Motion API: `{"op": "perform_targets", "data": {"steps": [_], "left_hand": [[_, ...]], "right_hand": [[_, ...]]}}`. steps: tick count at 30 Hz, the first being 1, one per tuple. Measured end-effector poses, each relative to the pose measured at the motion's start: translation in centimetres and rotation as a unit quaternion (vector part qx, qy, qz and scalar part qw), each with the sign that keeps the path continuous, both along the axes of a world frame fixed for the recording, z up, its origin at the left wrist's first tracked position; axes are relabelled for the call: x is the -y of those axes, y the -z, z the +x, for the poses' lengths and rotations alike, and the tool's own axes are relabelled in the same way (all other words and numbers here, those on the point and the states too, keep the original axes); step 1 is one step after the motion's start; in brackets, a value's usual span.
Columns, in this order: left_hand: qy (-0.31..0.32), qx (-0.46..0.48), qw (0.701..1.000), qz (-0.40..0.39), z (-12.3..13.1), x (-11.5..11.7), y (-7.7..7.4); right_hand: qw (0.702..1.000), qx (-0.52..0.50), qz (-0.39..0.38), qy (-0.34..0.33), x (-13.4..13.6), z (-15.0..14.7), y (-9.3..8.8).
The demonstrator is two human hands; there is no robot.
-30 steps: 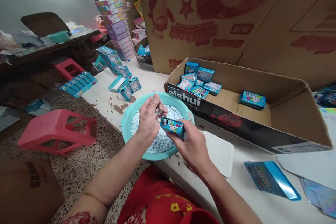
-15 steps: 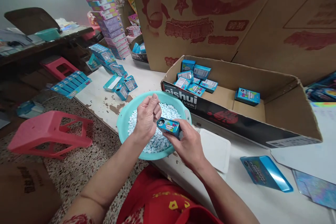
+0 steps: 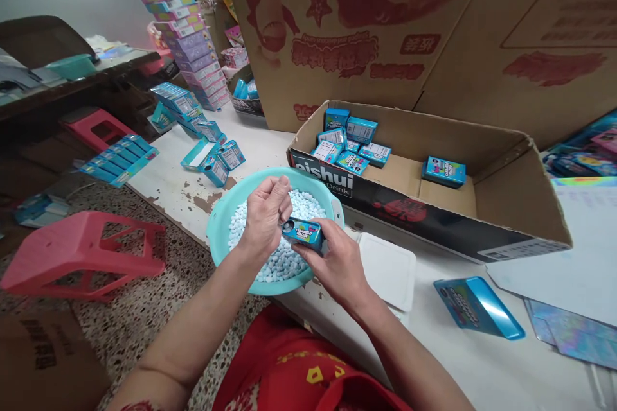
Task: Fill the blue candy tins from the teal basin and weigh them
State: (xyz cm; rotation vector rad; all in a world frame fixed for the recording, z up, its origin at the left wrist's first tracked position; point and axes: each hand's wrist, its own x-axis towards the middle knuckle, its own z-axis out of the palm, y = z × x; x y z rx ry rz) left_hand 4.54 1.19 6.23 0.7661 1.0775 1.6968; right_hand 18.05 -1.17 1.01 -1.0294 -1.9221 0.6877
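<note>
Small blue box [image 3: 303, 232]: likely light, thin-walled, slick.
Squeeze gently by the sides, clear of the open end [image 3: 289, 226]. Clamped in right grip [image 3: 337, 260], just beside left grip [image 3: 267, 210]; left curled, cannot tell whether closed.

Smooth plastic bowl [image 3: 218, 232], matt candies [image 3: 276, 264], held box [image 3: 303, 231] of glossy card, matt cardboard tray [image 3: 366, 196], flaking painted table [image 3: 267, 142]
</note>
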Motion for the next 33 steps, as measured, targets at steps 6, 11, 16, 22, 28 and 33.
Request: {"op": "perform_targets", "data": {"steps": [6,11,16,22,28,33], "left_hand": [[0.016,-0.017,1.000,0.001,0.2,0.2,0.0],[0.001,-0.012,1.000,0.010,0.0,0.0,-0.2],[-0.016,-0.195,0.980,-0.020,-3.4,0.9,0.9],[0.070,-0.650,0.753,-0.075,-8.7,5.7,6.7],[0.015,-0.748,0.661,-0.057,-7.9,8.3,9.4],[0.026,-0.755,0.653,-0.051,-7.3,7.9,9.0]], "right_hand": [[1.000,0.006,-0.015,-0.002,0.0,0.1,0.0],[1.000,-0.009,-0.019,-0.008,-0.1,-0.1,-0.1],[0.995,-0.083,-0.045,0.026,0.9,3.4,-1.4],[0.970,-0.082,-0.062,0.219,2.9,11.3,1.1],[0.944,-0.057,-0.111,0.305,3.3,13.9,6.8],[0.954,-0.094,-0.106,0.266,3.7,14.3,8.2]]}}
